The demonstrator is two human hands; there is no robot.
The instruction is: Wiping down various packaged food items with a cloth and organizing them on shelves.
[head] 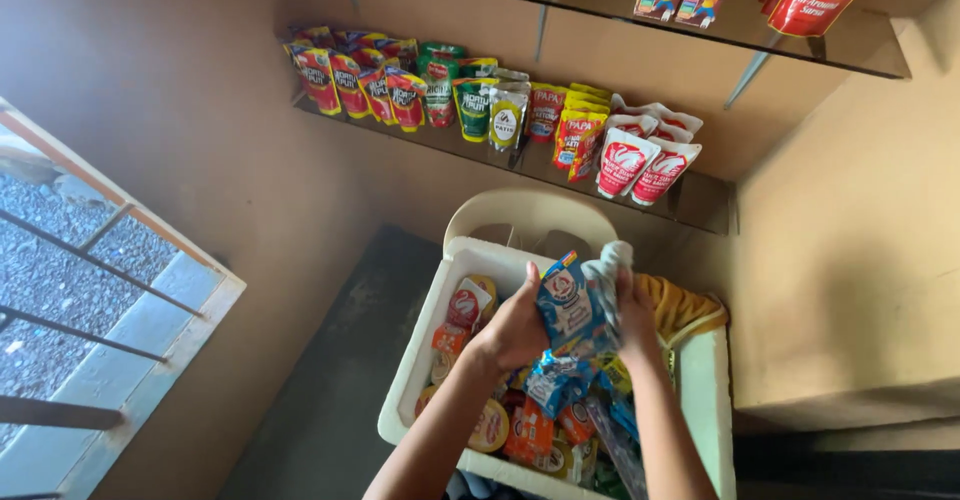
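My left hand grips a blue and white sachet pack with a string of more blue sachets hanging below it. My right hand presses a grey cloth against the pack's upper right side. Both hands hover over a white foam box filled with several colourful snack packets and pouches.
A cream plastic chair back stands behind the box, with yellow fabric at its right. A glass wall shelf holds rows of red, green, yellow and white pouches. A higher shelf carries more packs. A barred opening is at left.
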